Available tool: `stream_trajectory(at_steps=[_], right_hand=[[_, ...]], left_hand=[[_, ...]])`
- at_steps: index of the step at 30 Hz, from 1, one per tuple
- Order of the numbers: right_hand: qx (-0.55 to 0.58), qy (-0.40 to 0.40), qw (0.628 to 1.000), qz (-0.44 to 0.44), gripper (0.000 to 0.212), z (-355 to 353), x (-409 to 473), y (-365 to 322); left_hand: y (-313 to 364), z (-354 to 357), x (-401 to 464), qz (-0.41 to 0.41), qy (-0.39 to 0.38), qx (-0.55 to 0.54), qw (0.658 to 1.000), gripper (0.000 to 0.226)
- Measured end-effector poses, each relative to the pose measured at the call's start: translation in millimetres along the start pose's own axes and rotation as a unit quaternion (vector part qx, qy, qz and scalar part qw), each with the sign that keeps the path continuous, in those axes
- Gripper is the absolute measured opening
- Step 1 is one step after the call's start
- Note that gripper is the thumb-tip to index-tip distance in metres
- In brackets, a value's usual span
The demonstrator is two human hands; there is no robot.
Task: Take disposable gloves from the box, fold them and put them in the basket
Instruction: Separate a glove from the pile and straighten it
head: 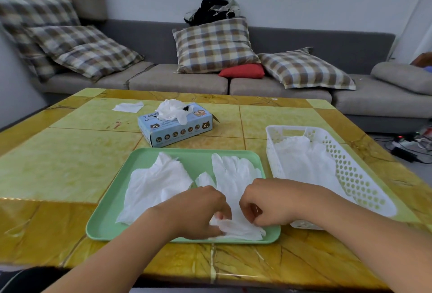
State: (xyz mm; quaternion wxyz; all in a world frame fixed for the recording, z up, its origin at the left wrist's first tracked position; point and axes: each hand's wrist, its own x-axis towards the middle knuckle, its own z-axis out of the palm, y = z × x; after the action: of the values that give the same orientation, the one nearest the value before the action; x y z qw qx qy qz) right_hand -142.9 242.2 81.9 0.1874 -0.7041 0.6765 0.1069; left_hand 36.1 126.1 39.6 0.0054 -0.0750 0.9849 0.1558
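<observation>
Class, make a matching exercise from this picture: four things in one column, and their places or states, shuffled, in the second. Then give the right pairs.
Things:
1. glove box
2. green tray
3. white basket
4. flat glove

Places or states:
A. held at its near end by both hands
B. right of the tray, gloves inside
C. beyond the tray, gloves spilling out
D. nearest the person, two gloves on it

Pairs: 1-C, 2-D, 3-B, 4-A

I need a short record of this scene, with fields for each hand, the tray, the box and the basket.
left hand: pinches the near end of the glove
right hand: pinches the same glove
tray: green; holds this glove and a second glove to its left
box: behind the tray, gloves sticking out on top
basket: white, right of the tray, gloves inside
</observation>
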Motion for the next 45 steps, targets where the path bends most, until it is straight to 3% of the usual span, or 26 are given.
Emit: stream_trajectory(at_steps=[4,6,9,19,22,27,29,31,33,35,37,39,41,42,44,45], right_hand=[[0.049,-0.009,0.999,0.006,0.021,-4,2,-3],[0.057,-0.018,0.998,0.009,0.028,-2,4,-8],[0.022,-0.021,1.000,-0.001,0.023,4,6,-15],[0.010,-0.026,1.000,0.000,0.019,15,10,-19],[0.011,-0.031,0.999,-0.025,0.014,16,12,-18],[0.127,0.031,0.991,-0.041,0.005,-4,7,-7],[0.222,0.050,0.973,-0.042,0.006,-16,5,-2],[0.322,0.063,0.943,-0.052,0.008,-26,4,3],[0.408,0.069,0.909,-0.052,0.012,-34,1,7],[0.492,0.066,0.867,-0.056,0.013,-41,-1,9],[0.597,0.073,0.797,-0.062,0.008,-50,-3,12],[0.680,0.066,0.727,-0.072,0.031,-55,-5,16],[0.697,0.046,0.710,-0.091,0.072,-53,-7,17],[0.690,0.045,0.715,-0.101,0.078,-51,-8,15],[0.675,0.082,0.726,-0.101,0.047,-45,-10,4],[0.683,0.120,0.715,-0.092,0.035,-44,-11,-3]], left_hand=[[-6,-11,-7,-0.050,-0.038,-0.071,0.995,0.030],[-8,-11,-5,-0.057,-0.026,-0.056,0.996,0.031],[-10,-4,-4,-0.042,-0.015,-0.034,0.998,0.037],[-4,0,-6,-0.021,-0.023,-0.024,0.999,0.018],[-2,-4,-7,-0.036,-0.017,-0.052,0.998,0.028],[-3,-14,-7,-0.079,-0.031,-0.112,0.990,0.068],[-7,-16,-7,-0.071,0.008,-0.095,0.993,0.072],[-11,-16,-4,-0.036,0.091,-0.096,0.991,0.060],[-7,-19,-2,-0.012,0.191,-0.142,0.971,0.032],[4,-30,-2,-0.041,0.256,-0.255,0.932,0.009],[15,-39,-1,-0.091,0.287,-0.364,0.881,0.022],[23,-48,1,-0.128,0.325,-0.425,0.835,0.032],[29,-55,4,-0.147,0.365,-0.469,0.790,0.025],[32,-59,5,-0.151,0.383,-0.482,0.774,0.022],[35,-65,5,-0.150,0.403,-0.501,0.751,0.017],[37,-68,5,-0.141,0.402,-0.508,0.749,0.015]])
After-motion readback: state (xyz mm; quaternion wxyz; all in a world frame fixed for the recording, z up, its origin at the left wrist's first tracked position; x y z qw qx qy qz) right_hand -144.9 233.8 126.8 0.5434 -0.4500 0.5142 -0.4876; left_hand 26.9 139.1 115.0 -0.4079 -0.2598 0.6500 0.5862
